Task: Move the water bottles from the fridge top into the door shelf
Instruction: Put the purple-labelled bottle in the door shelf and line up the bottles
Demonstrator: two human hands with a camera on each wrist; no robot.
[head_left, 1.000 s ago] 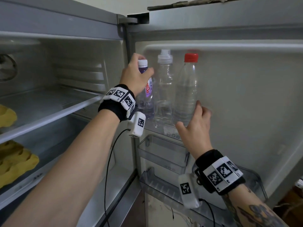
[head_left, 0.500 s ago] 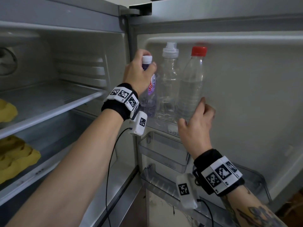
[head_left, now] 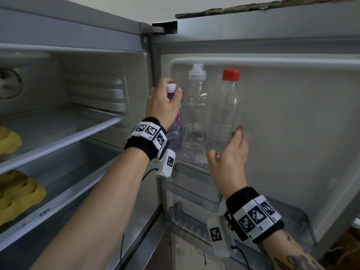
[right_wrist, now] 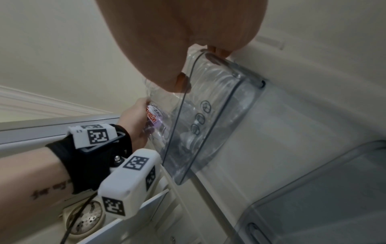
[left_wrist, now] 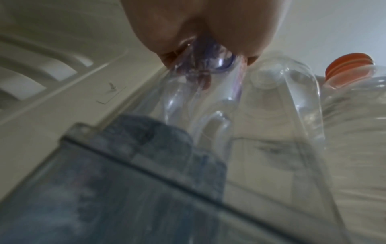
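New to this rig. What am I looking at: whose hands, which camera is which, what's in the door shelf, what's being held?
No robot: a person with cameras strapped to the head and both wrists. The head view looks into an open fridge. Three bottles stand in the top door shelf. The left hand grips the purple-labelled bottle near its cap. The right hand wraps the lower part of the red-capped bottle. Between them stands the clear-capped bottle, untouched. The wrist views look up from under each palm along the bottles. Yellow items lie on the fridge racks.
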